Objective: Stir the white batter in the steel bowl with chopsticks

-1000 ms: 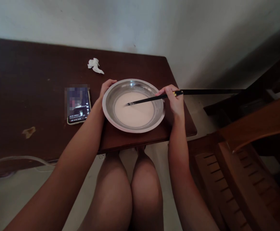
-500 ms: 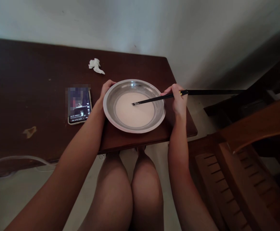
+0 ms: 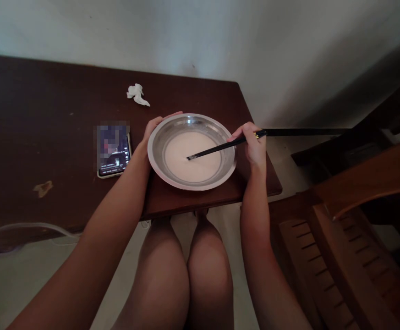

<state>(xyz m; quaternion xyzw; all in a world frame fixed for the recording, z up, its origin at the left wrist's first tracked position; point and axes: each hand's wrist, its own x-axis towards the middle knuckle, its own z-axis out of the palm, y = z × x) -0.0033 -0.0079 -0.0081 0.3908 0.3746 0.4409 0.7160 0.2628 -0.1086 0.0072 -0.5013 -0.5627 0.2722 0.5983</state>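
Note:
A shallow steel bowl (image 3: 156, 167) stands at the front edge of the dark table, with a pale, creamy liquid (image 3: 193, 167) in it. My left hand (image 3: 152, 127) grips the bowl's far left side; part of its fingers is hidden behind the rim. In my right hand (image 3: 253, 143), at the bowl's right, the fingers are closed around black chopsticks (image 3: 216, 149) with gold bands near the top. They slant down to the left over the rim, and their whitish tips meet the liquid near its middle.
Left of the bowl lies a phone (image 3: 114, 151) with a lit screen. A crumpled white tissue (image 3: 138, 94) is farther back on the table (image 3: 65, 101). A white cable (image 3: 38, 225) runs along the front left edge. A wooden chair (image 3: 330, 256) stands at the right; a wall (image 3: 200, 36) closes the back.
The chopstick tips have moved slightly down and left in the liquid. My right hand has shifted a little with them. More of my left fingers shows behind the rim.

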